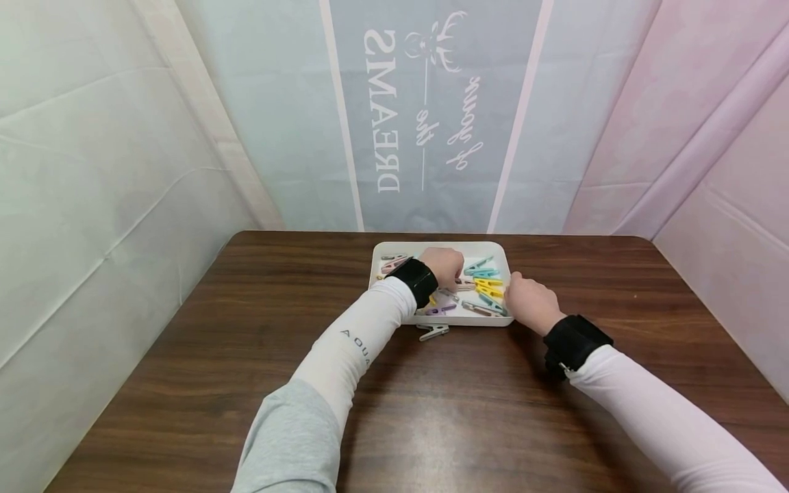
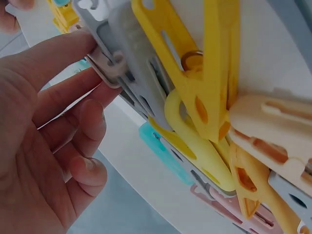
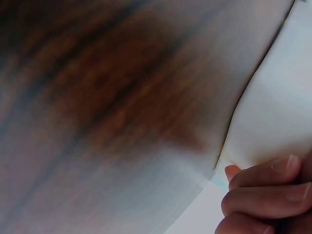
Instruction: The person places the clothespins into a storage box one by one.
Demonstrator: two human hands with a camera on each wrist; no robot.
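A white tray holds several plastic clothespins in yellow, teal, purple, pink and grey. My left hand reaches into it. In the left wrist view, the left hand's fingers pinch a pinkish-grey clothespin at the side of the pile. Close by lie a yellow clothespin and a beige clothespin. At the tray's right edge, my right hand grips the rim with curled fingers. The right wrist view shows those fingers against the white tray wall; the thumb is mostly hidden.
A light grey clothespin lies on the brown wooden table, just outside the tray's front edge. Behind the table hangs a printed cloth, and pale fabric walls stand on both sides.
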